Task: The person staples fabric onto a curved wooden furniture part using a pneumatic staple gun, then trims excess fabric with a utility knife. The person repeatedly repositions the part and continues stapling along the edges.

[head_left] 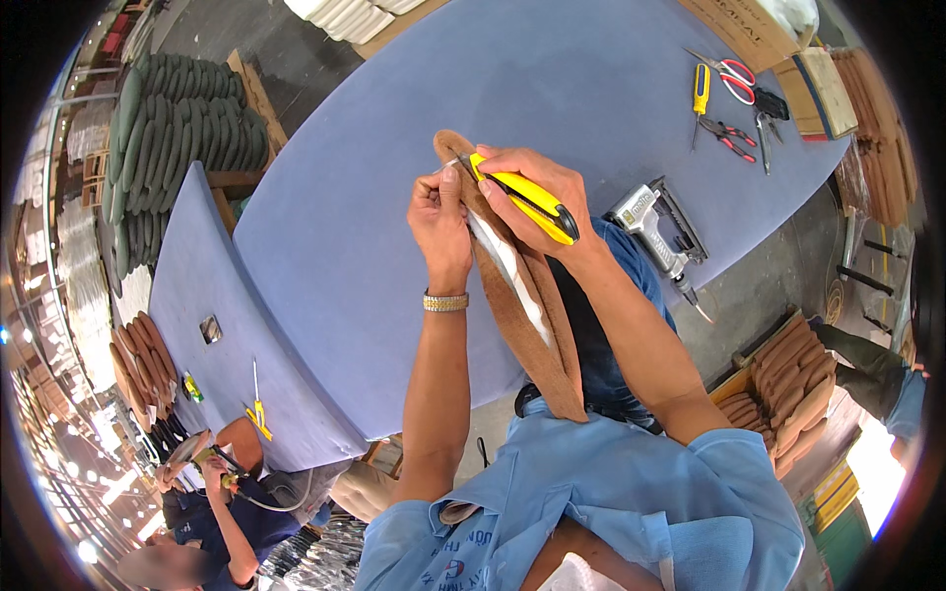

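A: Where is the brown cover [517, 320] held?
B: Above the near side of the blue table [345, 197], with its rounded far end raised over the tabletop and its narrow near end brought back to the blue shirt [611, 463], presumably so that its length can be steadied by the body. White lining [505, 258] is shown along its open middle

A: And how is the yellow knife [532, 205] gripped?
B: It is clamped in the right hand [537, 177] over the table, with its blade pointed at the cover's far end. The handle is held close to the front, probably so that the tip can be finely steered

A: What of the left hand [440, 217]?
B: Its fingers are drawn together over the table, right beside the blade. The cover's edge seems to be steadied there, but whether anything is pinched cannot be told

A: Why are the other tools spread out?
B: The staple gun [645, 224] is laid by the table's right edge, perhaps to be kept within reach. The screwdriver [702, 89], scissors [722, 71] and pliers [731, 141] are grouped toward the table's far right corner, likely so that the arms are not hindered
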Action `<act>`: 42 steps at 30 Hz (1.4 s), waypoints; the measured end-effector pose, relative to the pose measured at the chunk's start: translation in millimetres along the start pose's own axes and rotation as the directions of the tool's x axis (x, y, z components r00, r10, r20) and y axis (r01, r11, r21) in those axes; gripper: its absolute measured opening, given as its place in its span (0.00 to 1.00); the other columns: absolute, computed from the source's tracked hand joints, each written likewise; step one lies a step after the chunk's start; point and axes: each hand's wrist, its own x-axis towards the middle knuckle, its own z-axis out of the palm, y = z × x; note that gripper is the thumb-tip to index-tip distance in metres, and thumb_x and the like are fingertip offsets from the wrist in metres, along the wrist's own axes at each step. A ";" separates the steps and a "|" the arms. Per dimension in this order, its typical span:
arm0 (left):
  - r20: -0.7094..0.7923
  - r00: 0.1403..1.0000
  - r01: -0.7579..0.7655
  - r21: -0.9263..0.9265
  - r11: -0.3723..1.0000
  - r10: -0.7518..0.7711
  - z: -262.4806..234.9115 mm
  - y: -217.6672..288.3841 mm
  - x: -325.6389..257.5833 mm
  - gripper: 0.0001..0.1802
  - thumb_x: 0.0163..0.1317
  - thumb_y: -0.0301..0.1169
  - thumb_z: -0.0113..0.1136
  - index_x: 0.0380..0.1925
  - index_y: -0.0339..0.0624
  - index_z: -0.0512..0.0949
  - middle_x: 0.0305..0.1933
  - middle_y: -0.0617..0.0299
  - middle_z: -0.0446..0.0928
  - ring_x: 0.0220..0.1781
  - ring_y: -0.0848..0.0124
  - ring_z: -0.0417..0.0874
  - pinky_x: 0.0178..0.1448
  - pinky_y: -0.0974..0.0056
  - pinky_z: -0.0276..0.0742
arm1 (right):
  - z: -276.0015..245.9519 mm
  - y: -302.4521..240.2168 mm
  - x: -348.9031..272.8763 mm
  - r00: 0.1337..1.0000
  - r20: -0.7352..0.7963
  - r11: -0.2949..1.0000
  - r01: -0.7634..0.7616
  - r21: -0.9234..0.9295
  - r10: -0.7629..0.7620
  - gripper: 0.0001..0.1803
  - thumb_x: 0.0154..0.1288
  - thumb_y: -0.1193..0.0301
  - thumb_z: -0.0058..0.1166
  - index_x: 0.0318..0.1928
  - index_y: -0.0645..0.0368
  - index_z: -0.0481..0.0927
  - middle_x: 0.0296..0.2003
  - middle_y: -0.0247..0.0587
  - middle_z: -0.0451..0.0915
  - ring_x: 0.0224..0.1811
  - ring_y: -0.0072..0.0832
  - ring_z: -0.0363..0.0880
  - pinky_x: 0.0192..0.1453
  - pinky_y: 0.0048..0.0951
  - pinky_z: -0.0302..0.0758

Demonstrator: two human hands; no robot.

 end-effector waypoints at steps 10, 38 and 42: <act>0.019 1.000 0.026 -0.024 0.999 -0.025 -3.8 -2.0 2.6 0.11 0.77 0.37 0.63 0.37 0.42 0.78 0.27 0.71 0.76 0.25 0.85 0.69 0.29 0.76 0.66 | -5.9 -4.4 -2.6 0.998 0.053 0.998 -0.035 -0.056 0.038 0.09 0.66 0.76 0.65 0.46 0.59 0.84 0.50 0.46 0.90 0.53 0.35 0.91 0.54 0.30 0.86; 0.075 0.996 0.053 -0.026 0.998 -0.051 -4.0 -1.7 6.1 0.13 0.77 0.39 0.64 0.37 0.42 0.78 0.26 0.71 0.75 0.25 0.85 0.70 0.28 0.75 0.67 | -12.1 -11.2 -17.2 0.994 0.035 0.995 -0.101 -0.024 0.101 0.09 0.68 0.74 0.65 0.48 0.56 0.84 0.55 0.45 0.89 0.50 0.33 0.91 0.52 0.28 0.85; 0.071 0.996 0.063 -0.047 0.997 -0.059 -4.0 -1.1 5.7 0.13 0.76 0.40 0.64 0.38 0.42 0.78 0.26 0.71 0.75 0.25 0.84 0.70 0.30 0.75 0.68 | -13.7 -14.2 -23.9 0.992 0.034 0.993 -0.120 -0.004 0.120 0.10 0.68 0.73 0.64 0.48 0.56 0.83 0.54 0.45 0.88 0.50 0.36 0.91 0.52 0.31 0.85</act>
